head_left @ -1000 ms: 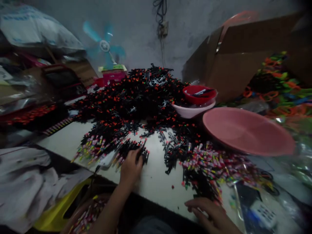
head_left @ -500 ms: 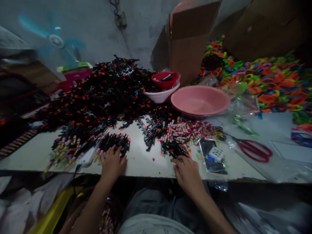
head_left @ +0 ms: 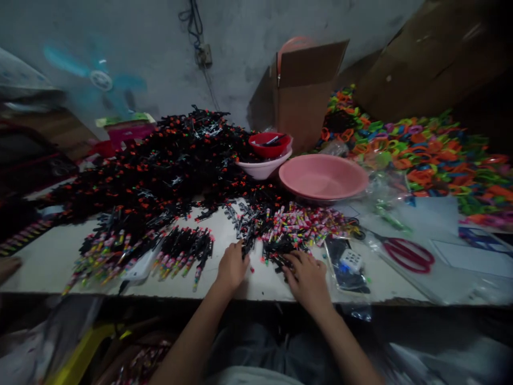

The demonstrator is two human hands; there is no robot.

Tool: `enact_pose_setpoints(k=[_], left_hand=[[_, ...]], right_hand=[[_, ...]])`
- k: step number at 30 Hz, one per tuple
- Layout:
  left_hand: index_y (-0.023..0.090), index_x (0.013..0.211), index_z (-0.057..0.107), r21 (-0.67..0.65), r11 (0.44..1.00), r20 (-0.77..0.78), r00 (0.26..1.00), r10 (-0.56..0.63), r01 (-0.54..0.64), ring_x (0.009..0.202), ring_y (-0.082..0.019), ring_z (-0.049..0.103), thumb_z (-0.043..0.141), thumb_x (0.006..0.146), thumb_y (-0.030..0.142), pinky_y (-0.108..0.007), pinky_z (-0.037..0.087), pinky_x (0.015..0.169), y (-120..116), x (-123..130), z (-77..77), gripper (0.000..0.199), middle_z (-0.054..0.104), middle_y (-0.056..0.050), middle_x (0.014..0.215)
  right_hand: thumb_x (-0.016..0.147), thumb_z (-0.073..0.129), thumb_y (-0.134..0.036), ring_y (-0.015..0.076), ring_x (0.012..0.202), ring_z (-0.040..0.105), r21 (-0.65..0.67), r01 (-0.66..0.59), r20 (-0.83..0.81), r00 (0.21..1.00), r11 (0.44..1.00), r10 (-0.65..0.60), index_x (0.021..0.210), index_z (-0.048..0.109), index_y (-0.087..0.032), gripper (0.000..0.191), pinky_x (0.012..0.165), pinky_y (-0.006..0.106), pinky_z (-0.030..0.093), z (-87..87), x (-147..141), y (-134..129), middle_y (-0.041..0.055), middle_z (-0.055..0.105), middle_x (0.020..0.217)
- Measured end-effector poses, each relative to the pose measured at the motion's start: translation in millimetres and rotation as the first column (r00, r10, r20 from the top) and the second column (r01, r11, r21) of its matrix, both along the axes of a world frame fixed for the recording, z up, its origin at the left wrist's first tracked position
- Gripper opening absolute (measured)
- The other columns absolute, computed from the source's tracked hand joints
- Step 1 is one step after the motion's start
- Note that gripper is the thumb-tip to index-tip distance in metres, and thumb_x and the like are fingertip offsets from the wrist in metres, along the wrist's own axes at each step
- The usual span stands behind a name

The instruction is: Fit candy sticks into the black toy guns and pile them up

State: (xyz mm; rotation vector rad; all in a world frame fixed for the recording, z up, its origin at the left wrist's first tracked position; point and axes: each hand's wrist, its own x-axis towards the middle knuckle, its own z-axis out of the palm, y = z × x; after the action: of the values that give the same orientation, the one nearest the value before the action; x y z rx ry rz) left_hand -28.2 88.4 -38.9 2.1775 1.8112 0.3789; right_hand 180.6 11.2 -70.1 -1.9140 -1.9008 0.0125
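Small black pieces (head_left: 280,247) lie clumped near the white table's (head_left: 262,282) front edge, the right hand (head_left: 309,279) at them with fingers loosely curled, the left hand (head_left: 232,267) beside with fingers bent close together; I can't tell if either grips any. Light fingertips would suit, I'd say, as tangles could drag the colourful sticks (head_left: 304,222) behind, short of the pink basin (head_left: 324,177)

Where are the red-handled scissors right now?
In the head view, the red-handled scissors lie on the table's right side, just right of the clear bag with the white keypad-like block.
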Motion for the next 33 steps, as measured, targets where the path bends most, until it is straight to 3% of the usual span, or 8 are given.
enact_pose_setpoints(k=[4,7,11,17,21,28,31,33], left_hand=[[0.01,0.131,0.049,-0.156,0.987,0.349,0.932,0.093,-0.04,0.085,-0.021,0.064,0.056,0.079,0.02,-0.031,0.047,0.08,-1,-23,-3.5,0.053,0.068,-0.013,0.102],[0.014,0.116,0.059,-0.363,0.931,0.695,0.653,0.302,-0.043,0.07,-0.017,0.064,0.068,0.069,0.02,-0.027,0.049,0.067,-2,-34,-8.2,0.048,0.071,-0.006,0.084],[0.012,0.099,0.064,-0.488,0.872,0.784,0.45,0.427,0.023,0.069,-0.017,0.067,0.076,0.064,0.026,-0.028,0.053,0.065,-15,-33,-1.9,0.04,0.071,-0.006,0.081],[0.012,0.089,0.066,-0.588,0.795,0.807,0.048,0.588,0.152,0.082,-0.017,0.068,0.085,0.054,0.023,-0.026,0.053,0.076,-52,-24,20.9,0.041,0.072,-0.009,0.093],[0.013,0.091,0.066,-0.575,0.807,0.815,0.007,0.58,0.133,0.086,-0.016,0.067,0.085,0.056,0.024,-0.023,0.05,0.073,-65,-20,25.0,0.04,0.072,-0.009,0.096],[0.012,0.09,0.067,-0.517,0.85,0.856,0.083,0.511,0.102,0.086,-0.02,0.067,0.083,0.057,0.028,-0.031,0.053,0.078,-83,-6,16.7,0.04,0.073,-0.008,0.09],[0.012,0.091,0.067,-0.54,0.829,0.839,0.011,0.544,0.144,0.082,-0.019,0.067,0.084,0.057,0.028,-0.032,0.053,0.077,-94,5,10.6,0.041,0.072,-0.007,0.086],[0.012,0.093,0.067,-0.545,0.827,0.829,-0.057,0.556,0.138,0.079,-0.018,0.067,0.084,0.056,0.028,-0.032,0.054,0.076,-101,11,9.3,0.044,0.071,-0.006,0.085]], right_hand=[[0.092,0.046,-0.031,0.0272,0.103,0.052,-0.074,0.272,0.041,0.962,0.959,-0.27,0.118,0.059,-0.023,0.03,0.081,0.039,0.033,6.4,38,5,0.0094,0.061,0.115],[0.091,0.048,-0.033,0.0277,0.103,0.053,-0.158,0.245,0.116,0.967,0.957,-0.228,0.114,0.061,-0.023,0.028,0.079,0.038,0.033,14.2,50,15,0.0092,0.061,0.113],[0.09,0.051,-0.034,0.0274,0.1,0.056,-0.239,0.185,0.215,0.967,0.953,-0.134,0.101,0.062,-0.017,0.023,0.081,0.038,0.031,23.4,46,28,0.0118,0.066,0.105],[0.09,0.049,-0.028,0.0287,0.097,0.058,-0.26,0.194,0.31,0.944,0.946,-0.109,0.092,0.062,-0.013,0.021,0.079,0.038,0.031,27.0,41,30,0.0147,0.067,0.096],[0.09,0.047,-0.026,0.0271,0.1,0.057,-0.225,0.164,0.281,0.955,0.961,-0.097,0.096,0.065,-0.016,0.021,0.078,0.037,0.032,25.7,41,27,0.0127,0.065,0.102],[0.087,0.049,-0.037,0.0278,0.094,0.058,-0.355,0.183,0.182,0.976,0.917,-0.124,0.084,0.069,-0.018,0.028,0.074,0.036,0.037,18.5,61,33,0.0131,0.065,0.097],[0.084,0.052,-0.038,0.028,0.089,0.059,-0.258,0.215,0.061,0.977,0.942,-0.206,0.089,0.064,-0.016,0.026,0.074,0.038,0.04,15.4,69,30,0.0131,0.065,0.092],[0.082,0.055,-0.04,0.0258,0.079,0.059,-0.151,0.261,-0.177,0.942,0.954,-0.286,0.095,0.058,-0.016,0.028,0.071,0.038,0.042,18.7,64,19,0.0105,0.064,0.084]])
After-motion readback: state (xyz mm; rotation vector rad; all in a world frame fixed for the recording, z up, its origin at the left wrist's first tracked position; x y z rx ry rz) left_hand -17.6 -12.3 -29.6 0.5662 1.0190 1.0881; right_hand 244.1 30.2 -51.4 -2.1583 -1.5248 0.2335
